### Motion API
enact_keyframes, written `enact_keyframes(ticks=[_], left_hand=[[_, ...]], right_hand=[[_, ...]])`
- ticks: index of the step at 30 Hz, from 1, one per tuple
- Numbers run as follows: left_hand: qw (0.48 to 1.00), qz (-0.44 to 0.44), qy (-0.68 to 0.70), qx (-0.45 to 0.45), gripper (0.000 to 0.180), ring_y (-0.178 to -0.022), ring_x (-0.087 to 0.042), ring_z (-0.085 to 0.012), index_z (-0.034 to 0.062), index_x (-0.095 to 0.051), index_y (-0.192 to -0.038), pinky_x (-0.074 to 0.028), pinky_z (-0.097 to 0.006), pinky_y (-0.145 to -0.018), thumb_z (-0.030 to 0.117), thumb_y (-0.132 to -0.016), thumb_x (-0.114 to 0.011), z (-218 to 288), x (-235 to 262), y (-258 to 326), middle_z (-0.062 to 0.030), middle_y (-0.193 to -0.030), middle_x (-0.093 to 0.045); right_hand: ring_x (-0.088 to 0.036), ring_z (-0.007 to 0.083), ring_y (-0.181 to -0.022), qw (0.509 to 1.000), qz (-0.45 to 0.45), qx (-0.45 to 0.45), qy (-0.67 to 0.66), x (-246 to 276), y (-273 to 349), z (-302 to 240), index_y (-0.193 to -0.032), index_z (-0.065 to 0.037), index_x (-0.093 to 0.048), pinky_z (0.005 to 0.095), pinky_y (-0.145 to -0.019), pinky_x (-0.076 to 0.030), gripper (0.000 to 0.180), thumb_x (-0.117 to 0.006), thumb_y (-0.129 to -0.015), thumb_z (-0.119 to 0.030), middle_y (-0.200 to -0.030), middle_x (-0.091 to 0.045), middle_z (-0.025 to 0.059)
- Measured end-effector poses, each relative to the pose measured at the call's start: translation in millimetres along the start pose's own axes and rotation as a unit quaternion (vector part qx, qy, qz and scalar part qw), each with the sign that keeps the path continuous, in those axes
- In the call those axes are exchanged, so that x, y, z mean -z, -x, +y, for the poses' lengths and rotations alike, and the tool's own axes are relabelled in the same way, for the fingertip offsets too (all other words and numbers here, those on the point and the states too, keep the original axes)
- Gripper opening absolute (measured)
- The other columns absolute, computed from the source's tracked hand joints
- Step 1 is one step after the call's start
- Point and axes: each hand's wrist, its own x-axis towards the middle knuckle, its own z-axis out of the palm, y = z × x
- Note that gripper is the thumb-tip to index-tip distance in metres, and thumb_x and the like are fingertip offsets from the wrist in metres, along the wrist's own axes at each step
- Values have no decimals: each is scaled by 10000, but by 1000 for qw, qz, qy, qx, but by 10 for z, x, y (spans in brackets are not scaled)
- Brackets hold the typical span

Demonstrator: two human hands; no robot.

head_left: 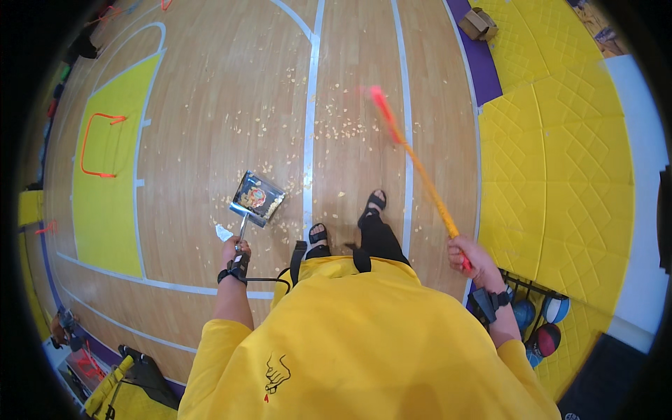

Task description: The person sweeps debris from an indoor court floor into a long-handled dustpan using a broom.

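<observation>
My left hand (236,252) is closed round the metal handle of a dustpan (269,212), which rests on the wooden floor with pale scraps in its pan. A white crumpled piece (223,232) lies just beside that hand. Out to the right, my right hand (470,256) grips the end of a broom (428,183) with an orange-yellow stick. Its pink-red head points away from me, blurred by motion, near the scattered scraps (341,129). Whether the broom head touches the floor I cannot tell.
Pale scraps spread around the dustpan and my feet. An orange hurdle frame (85,143) stands on the yellow-green court area at left. Yellow padded mats (553,161) line the right side, with a cardboard box (478,24) at the far end. A rack of balls (547,339) is beside my right forearm.
</observation>
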Motion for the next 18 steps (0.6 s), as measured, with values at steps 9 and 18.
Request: enact_keyframes(ticks=[9, 18], left_hand=[[998, 31, 13, 47, 215, -343, -359, -96, 72, -373, -622, -325, -201, -308, 225, -750, -455, -189, -1202, -53, 2, -469, -373], [1000, -16, -14, 14, 113, -333, -339, -84, 48, -382, -716, -344, -187, -317, 138, -778, -412, -518, -2531, -332, -1, -470, -382]], right_hand=[[-374, 58, -384, 985, 43, 43, 160, 494, -1019, -1035, -665, -116, -415, 203, -344, -283, 132, -483, -772, -152, -508, -394, -45], [-367, 50, -373, 957, -191, -102, 196, 370, -838, -1587, -745, -48, -452, 181, -335, -267, 75, -495, -753, -108, -521, -393, -20]])
